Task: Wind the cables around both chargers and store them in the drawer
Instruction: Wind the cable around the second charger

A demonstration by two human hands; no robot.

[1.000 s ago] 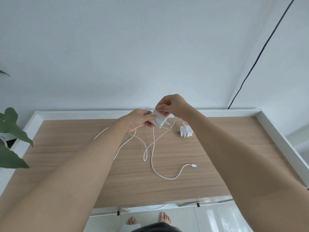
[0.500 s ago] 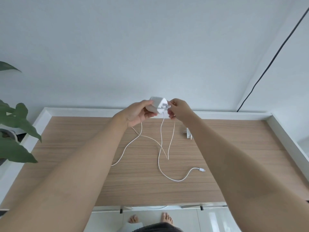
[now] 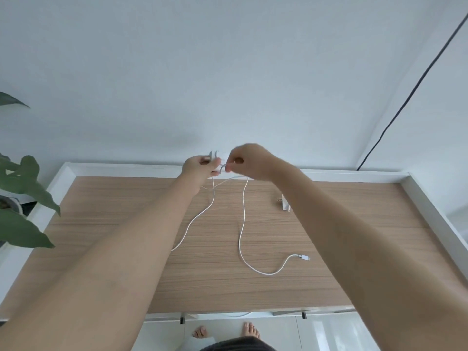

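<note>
Both hands have risen: left hand (image 3: 200,165) gripping the charger (image 3: 215,155), right hand (image 3: 249,162) pinching its cable (image 3: 243,214).

A home room is suggested: a wood-grain tabletop (image 3: 329,249) with a raised white rim is set against a plain pale wall (image 3: 228,72), a potted houseplant (image 3: 22,198) is seen at the left edge, bare feet (image 3: 250,330) are seen on a glossy white floor below, and a black cable (image 3: 410,95) is run up the wall at the right
</note>
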